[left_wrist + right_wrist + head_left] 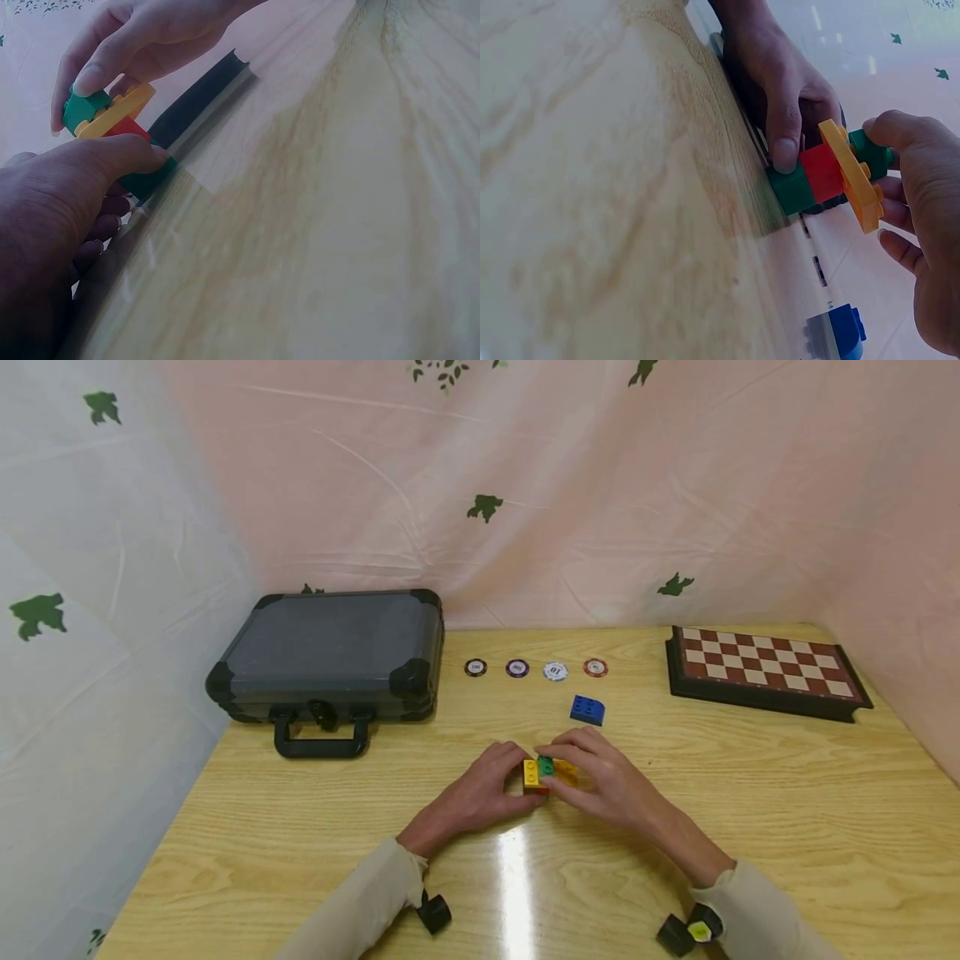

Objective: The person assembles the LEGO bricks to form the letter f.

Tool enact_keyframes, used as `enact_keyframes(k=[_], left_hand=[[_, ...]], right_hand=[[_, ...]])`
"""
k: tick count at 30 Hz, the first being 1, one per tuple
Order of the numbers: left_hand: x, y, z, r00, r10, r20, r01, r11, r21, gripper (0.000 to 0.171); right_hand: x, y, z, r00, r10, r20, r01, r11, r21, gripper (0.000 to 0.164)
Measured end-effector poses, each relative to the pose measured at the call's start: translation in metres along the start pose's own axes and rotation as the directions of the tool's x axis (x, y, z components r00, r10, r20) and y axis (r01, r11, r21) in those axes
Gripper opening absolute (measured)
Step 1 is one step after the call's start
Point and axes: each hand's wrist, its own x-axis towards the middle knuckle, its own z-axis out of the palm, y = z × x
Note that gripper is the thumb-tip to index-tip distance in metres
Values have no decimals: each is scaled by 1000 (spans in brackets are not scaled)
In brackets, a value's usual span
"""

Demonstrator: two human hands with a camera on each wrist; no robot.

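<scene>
A small stack of toy building bricks stands on the table between both hands. From the bottom up it has a green brick (791,190), a red brick (823,172), a long yellow piece (849,172) and a smaller green brick (870,154) on top. My left hand (486,789) grips the lowest green brick, its thumb on the near side. From the right, my right hand (609,777) pinches the top green brick between thumb and fingers. The yellow piece sticks out past the red brick on both sides. Beyond the right hand lies a loose blue brick (587,710).
A grey hard case (330,643) with its handle toward me sits at the back left. Several poker chips, one of them red-rimmed (596,667), lie in a row behind the bricks. A chessboard box (765,670) is at the back right, before the cloth backdrop (570,485).
</scene>
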Motion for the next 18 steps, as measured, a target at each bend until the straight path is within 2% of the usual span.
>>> enact_keyframes(k=[18], left_hand=[[0,1,-1,1000,-5,8,5,1000,0,37]], right_hand=[[-1,-2,1,999,48,1,-48,999,26,42]])
